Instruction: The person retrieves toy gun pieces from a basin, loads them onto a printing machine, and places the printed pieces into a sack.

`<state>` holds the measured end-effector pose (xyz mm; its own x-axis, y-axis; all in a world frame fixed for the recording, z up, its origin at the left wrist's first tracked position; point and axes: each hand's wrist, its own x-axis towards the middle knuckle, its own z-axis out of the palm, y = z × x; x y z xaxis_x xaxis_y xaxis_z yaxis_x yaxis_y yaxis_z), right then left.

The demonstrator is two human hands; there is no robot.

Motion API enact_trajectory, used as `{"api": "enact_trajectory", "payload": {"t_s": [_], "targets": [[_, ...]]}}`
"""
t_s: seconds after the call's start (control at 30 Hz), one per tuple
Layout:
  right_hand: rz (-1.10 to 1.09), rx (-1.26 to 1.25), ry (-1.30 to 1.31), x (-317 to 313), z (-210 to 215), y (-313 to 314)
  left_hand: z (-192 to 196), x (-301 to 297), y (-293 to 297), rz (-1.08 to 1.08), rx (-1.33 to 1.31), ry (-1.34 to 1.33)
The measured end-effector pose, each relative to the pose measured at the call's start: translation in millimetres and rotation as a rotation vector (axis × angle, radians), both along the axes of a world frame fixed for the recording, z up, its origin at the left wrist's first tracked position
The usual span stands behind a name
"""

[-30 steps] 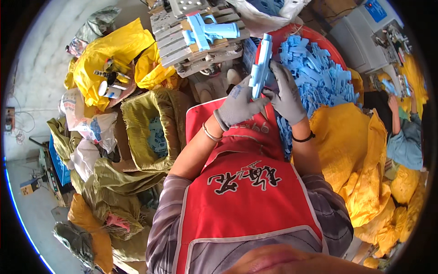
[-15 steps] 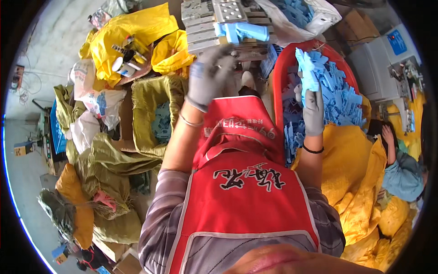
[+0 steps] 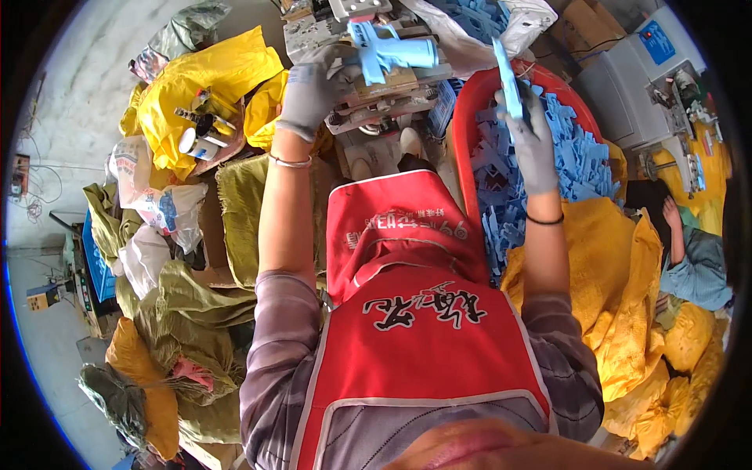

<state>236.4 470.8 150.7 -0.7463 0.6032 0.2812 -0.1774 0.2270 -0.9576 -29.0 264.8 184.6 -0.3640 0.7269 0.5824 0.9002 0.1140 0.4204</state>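
Note:
My left hand [image 3: 307, 95], in a grey glove, is at the front left of a metal machine bed [image 3: 313, 35]. Its fingers are curled against the left side of a light-blue pistol-shaped plastic piece [image 3: 403, 53] over the bed; part of the grip is hidden. My right hand [image 3: 534, 145], also gloved, is raised above a red tub [image 3: 464, 125]. Between its thumb and fingers stands a slim light-blue plastic piece [image 3: 507, 78], seen nearly edge-on. Beneath that hand, the tub is heaped with similar light-blue pieces [image 3: 576, 149].
A white sack [image 3: 536, 19] of blue pieces lies behind the tub. Yellow sacking [image 3: 587, 290] covers the tub's near side. At left are an olive woven sack [image 3: 239, 219] and a yellow sheet [image 3: 211, 70]. Another person's sleeve [image 3: 693, 274] shows at far right, near a grey machine [image 3: 619, 86].
My left hand has moved forward and left to the pistol-shaped piece on the machine, which now sits at a different angle. The piece in my right hand has turned from broad side to edge-on.

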Motion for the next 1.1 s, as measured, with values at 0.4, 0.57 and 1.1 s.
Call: {"api": "enact_trajectory", "payload": {"t_s": [0.4,0.57,1.1], "targets": [[0.278,1.131,-0.103,-141.3,21.4,3.1,-65.5,24.5,-163.2,0.655,0.242,-0.335],[0.229,1.296,0.117,-134.8,18.2,20.8,-106.7,24.2,-219.1,0.782,0.196,-0.398],[0.47,0.853,-1.563,48.8,-334.0,84.0,-124.3,55.8,-160.6,0.727,-0.01,-0.459]]}}
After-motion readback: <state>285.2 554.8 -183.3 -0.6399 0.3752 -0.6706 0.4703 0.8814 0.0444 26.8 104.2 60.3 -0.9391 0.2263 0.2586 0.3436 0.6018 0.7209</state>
